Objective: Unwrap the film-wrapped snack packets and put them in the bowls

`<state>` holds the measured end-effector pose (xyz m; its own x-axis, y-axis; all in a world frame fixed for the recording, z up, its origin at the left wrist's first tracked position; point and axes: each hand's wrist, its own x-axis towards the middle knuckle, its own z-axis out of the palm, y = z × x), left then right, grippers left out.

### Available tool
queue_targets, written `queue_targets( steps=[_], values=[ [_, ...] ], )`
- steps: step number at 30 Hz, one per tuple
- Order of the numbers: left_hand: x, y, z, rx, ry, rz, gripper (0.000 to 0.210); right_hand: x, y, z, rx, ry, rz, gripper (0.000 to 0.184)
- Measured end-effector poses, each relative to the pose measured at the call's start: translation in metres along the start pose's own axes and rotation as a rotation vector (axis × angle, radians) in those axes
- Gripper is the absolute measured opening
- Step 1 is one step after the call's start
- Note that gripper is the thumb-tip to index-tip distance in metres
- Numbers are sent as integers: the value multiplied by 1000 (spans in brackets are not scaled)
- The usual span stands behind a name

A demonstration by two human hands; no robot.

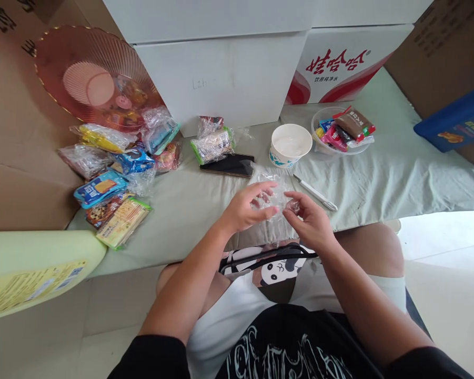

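Observation:
A crumpled sheet of clear plastic wrap (274, 197) lies on the cloth near the front edge. Over its left side is my left hand (246, 208), thumb and fingers apart, partly covering the film. My right hand (311, 221) pinches a bunched bit of the film between thumb and fingers. Just beyond stands a white paper cup (291, 145) with blue marks, something pale inside. A white-handled craft knife (315, 193) rests to the right of the cup's base, its blade pointing away from me. Behind my left hand is a dark phone (229, 166).
Wrapped snack packets (120, 173) are heaped at left beside a pink ribbed plate (89, 87). Another wrapped packet (213, 146) touches the phone. A clear bowl (323, 149) holds several packets. White boxes (224, 79) stand along the back; a pale yellow container (43, 268) is front left.

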<state>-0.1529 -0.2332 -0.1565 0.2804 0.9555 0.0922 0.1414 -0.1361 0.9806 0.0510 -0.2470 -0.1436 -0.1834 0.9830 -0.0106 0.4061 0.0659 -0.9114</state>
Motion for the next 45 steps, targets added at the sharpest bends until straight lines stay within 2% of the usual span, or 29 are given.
queue_targets(
  steps=[2,5,8,10,12,14,17,19,20,23,25,28,31,33,35,38,40,42,45],
  values=[
    [0,-1,-6,246,-54,2,53,0,-2,-2,-143,35,-42,18],
    [1,-4,-11,454,-34,-3,26,-3,-3,-4,-322,177,-204,16],
    [1,-3,-11,455,17,40,14,-6,-9,-8,-442,283,-419,12],
    [0,1,-12,321,1,58,15,-9,-17,-12,-424,223,-504,10],
    [-1,5,-15,118,-46,44,21,-10,-26,-16,-313,109,-430,10],
    [-1,8,-17,-110,-90,-3,31,-10,-33,-17,-173,36,-224,10],
    [0,9,-14,-358,-216,-149,59,-8,-37,-14,-70,89,29,11],
    [1,9,-8,-377,-293,-254,59,-6,-36,-11,-16,159,70,11],
    [2,9,-4,-362,-296,-290,52,-5,-35,-9,45,170,67,18],
    [4,10,3,-367,-210,-340,41,-2,-29,-9,289,84,56,45],
    [4,11,3,-398,-132,-376,40,-1,-23,-10,345,-67,94,41],
    [5,12,0,-425,31,-422,33,-2,-13,-13,233,-248,163,30],
    [5,10,-2,-497,210,-404,30,-2,-5,-15,161,-184,148,34],
    [6,8,-3,-586,280,-367,33,-2,-3,-15,149,-149,123,34],
    [6,6,-3,-671,222,-385,42,-2,-3,-14,148,-178,121,34],
    [4,8,-7,-603,-91,-519,61,-2,-2,-12,200,-172,150,31],
    [3,10,-9,-478,-207,-538,56,-3,0,-10,282,-126,194,27],
    [1,13,-11,-428,-176,-483,45,-3,2,-8,397,-101,244,29],
    [-1,15,-12,-496,-71,-392,38,-1,4,-5,539,-94,262,25]
  ],
)
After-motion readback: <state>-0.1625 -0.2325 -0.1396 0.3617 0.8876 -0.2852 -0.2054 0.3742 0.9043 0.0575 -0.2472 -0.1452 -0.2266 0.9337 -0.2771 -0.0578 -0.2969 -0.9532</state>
